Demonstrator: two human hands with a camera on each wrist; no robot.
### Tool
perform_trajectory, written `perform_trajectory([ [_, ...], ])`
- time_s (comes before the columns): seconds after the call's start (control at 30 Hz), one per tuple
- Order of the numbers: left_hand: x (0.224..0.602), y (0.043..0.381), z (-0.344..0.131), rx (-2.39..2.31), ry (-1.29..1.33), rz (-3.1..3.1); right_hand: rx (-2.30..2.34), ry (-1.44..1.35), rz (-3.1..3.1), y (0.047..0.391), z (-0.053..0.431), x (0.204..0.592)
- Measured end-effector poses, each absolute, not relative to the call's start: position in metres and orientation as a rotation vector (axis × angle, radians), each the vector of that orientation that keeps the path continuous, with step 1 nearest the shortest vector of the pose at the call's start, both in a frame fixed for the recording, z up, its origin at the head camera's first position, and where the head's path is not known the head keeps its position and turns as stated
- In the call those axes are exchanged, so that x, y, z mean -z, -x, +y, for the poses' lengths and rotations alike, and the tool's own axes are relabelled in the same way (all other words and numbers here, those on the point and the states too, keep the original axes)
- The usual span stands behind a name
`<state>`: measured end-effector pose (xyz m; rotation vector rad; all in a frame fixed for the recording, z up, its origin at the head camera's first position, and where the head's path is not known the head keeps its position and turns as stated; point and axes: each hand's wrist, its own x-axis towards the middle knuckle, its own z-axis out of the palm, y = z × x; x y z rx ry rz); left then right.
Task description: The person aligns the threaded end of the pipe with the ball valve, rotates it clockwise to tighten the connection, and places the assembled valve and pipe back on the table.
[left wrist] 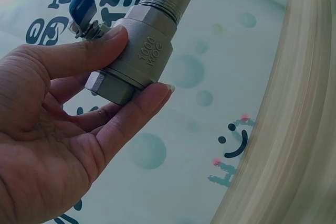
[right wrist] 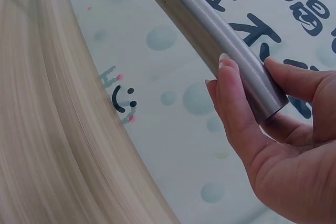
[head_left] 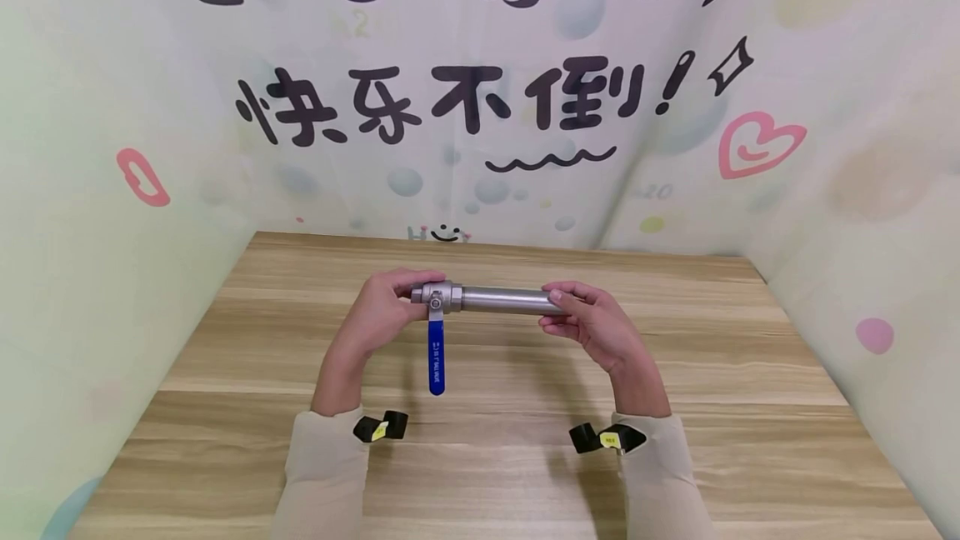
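Note:
A steel ball valve (head_left: 452,297) with a blue lever handle (head_left: 437,357) is joined to a straight metal pipe (head_left: 502,299), both held level above the table. My left hand (head_left: 381,307) grips the valve body by its hex end, thumb on one side and fingers on the other. The lever points toward me. Around the pipe's right end, my right hand (head_left: 600,323) curls its thumb and fingers. In the left wrist view, threads (left wrist: 160,6) show where the pipe enters the valve (left wrist: 142,51). The pipe's far end (right wrist: 270,106) sits among the right fingers.
Below the hands lies a wood-grain table (head_left: 487,473). A pale printed cloth (head_left: 420,190) with black writing hangs behind it and along both sides. Black wrist mounts (head_left: 381,427) with yellow labels sit at both sleeves.

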<state>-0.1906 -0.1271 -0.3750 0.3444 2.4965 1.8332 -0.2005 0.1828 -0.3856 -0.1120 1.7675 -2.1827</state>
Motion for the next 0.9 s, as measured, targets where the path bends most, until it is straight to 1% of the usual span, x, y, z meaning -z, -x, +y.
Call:
perform_trajectory([
  [0.53,0.3768,0.1914,-0.1266,-1.83,-0.339,2.499,2.16,0.118,1.778,0.1986,0.1835,0.3831],
  [0.9,0.3764,0.1916,-0.1275,-1.846,-0.312,2.487,2.242,0.197,1.659,0.1996,0.187,0.3841],
])
